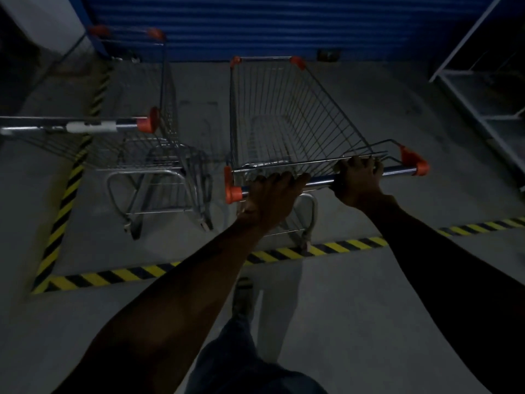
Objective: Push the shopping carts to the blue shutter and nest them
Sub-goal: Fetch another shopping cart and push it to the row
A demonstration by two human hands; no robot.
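Ahead, the corrugated blue roll-down shutter [255, 27] fills the far wall, and everything is placed from it. The wire-mesh steel shopping cart with orange corner caps [284, 115] being pushed stands nose-on to the shutter, its front rim near the shutter's foot but apparently short of it. A second wire shopping cart with orange handle ends [159, 143] sits to the left of it, also facing the shutter, with what looks like another frame tucked behind it; the dim light leaves that unclear. A yellow-and-black hazard stripe on the grey floor [284, 253] runs across on the near side, away from the shutter, under the pushed cart's rear wheels.

Both hands are wrapped around the blue handle bar [321, 180], the left hand [270, 194] near its left cap, the right hand [359, 177] right of centre.

To nest well, I judge the pushed cart should be steered in line behind the left one, pushing evenly through both palms so it does not slew.
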